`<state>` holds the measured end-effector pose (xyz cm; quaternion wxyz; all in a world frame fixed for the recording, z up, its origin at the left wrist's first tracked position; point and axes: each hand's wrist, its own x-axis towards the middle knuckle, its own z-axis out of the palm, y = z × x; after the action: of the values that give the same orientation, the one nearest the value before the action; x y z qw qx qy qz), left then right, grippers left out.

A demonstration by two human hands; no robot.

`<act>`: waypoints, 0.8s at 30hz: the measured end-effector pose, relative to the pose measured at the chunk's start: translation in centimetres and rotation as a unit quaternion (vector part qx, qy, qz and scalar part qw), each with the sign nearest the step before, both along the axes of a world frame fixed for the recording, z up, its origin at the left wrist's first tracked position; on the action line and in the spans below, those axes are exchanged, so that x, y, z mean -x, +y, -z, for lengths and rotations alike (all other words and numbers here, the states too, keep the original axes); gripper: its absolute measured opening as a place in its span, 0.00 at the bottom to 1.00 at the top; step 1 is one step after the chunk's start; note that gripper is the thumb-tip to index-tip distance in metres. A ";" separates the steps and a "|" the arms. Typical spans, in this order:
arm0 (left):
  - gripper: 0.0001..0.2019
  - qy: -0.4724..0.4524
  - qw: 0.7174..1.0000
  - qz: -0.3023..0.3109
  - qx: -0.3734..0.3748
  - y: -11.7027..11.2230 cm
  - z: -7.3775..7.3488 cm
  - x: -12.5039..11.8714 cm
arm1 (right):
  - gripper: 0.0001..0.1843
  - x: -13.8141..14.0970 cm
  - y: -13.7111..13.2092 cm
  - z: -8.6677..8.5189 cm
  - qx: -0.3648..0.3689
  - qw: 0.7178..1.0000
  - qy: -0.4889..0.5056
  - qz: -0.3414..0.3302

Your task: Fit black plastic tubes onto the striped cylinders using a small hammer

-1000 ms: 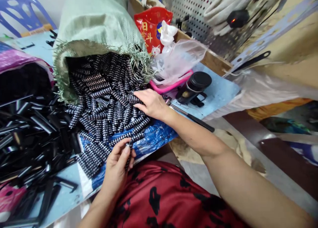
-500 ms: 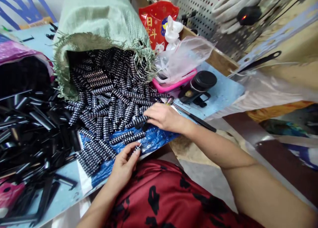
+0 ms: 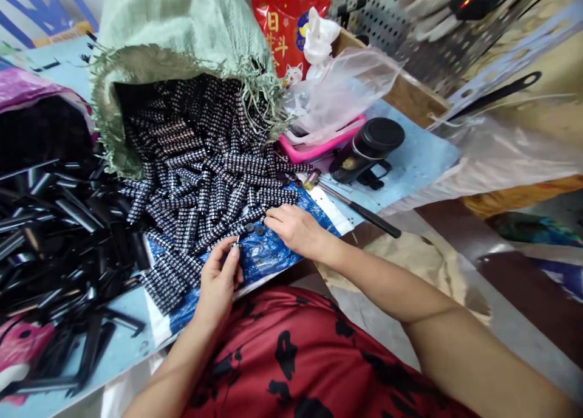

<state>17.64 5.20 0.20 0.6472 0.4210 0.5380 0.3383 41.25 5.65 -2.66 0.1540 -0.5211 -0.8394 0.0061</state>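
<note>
My left hand [image 3: 223,272] is pinched shut on a small patterned tube [image 3: 235,245], with a thin silvery end poking up between thumb and forefinger; the palm hides most of it. To its right, my right hand [image 3: 296,229] has its fingers drawn together low over the blue plastic sheet [image 3: 273,254]. Beside those fingertips lie small black round caps [image 3: 259,230]; whatever the fingers hold is hidden. Behind both hands spreads a heap of black tubes with white checks [image 3: 204,193], spilling from a pale green woven sack [image 3: 182,17]. A row of similar tubes [image 3: 170,281] lies left of my left hand.
Glossy black tubes [image 3: 73,217] pile up at the left, by a pink bag [image 3: 40,90]. Rightward are a hammer [image 3: 359,210], a black lidded cup [image 3: 371,147] and a pink-rimmed tray [image 3: 300,155]. A red packet [image 3: 286,29] stands behind. The table edge runs before my lap.
My right hand has drawn back from a dark patterned tube and moved lower, near the caps. My left hand has shifted left with its piece. Loose tubes before the heap are rearranged; the view has shifted slightly.
</note>
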 end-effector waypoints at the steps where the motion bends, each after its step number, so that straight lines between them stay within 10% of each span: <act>1: 0.26 -0.017 1.000 -0.003 0.009 0.1 -0.1 -0.1 | 0.15 -0.1 0.1 0.3 0.000 1.000 0.008 -0.001; 6: 0.26 -0.083 0.995 -0.013 0.046 -0.4 -1.1 -0.1 | 0.14 -1.3 0.4 -0.4 0.012 0.988 0.152 -0.006; 8: 0.26 -0.101 0.993 -0.010 0.057 -0.8 -1.3 -0.1 | 0.11 -0.6 0.1 -1.0 0.035 0.941 0.333 0.043; 10: 0.23 -0.114 0.991 0.006 0.069 -1.2 -1.4 -0.1 | 0.13 1.2 -0.5 -1.5 0.133 0.819 0.551 0.090; 13: 0.21 -0.116 0.989 0.044 0.081 -1.8 -1.3 -0.2 | 0.21 4.8 -1.5 -1.7 0.310 0.550 0.766 0.121; 15: 0.21 -0.109 0.989 0.061 0.077 -2.0 -1.1 -0.1 | 0.24 6.7 -2.0 -1.6 0.349 0.444 0.814 0.138; 18: 0.20 -0.102 0.991 0.058 0.065 -2.2 -0.9 0.1 | 0.22 8.1 -2.5 -1.5 0.349 0.403 0.832 0.154; 24: 0.20 -0.102 0.993 0.041 0.050 -2.3 -0.5 0.4 | 0.21 7.8 -2.7 -1.2 0.354 0.424 0.824 0.126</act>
<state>17.28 2.89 0.71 0.7322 0.3731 0.4676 0.3255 33.45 2.92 -1.46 0.5735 -0.3759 -0.1616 0.7097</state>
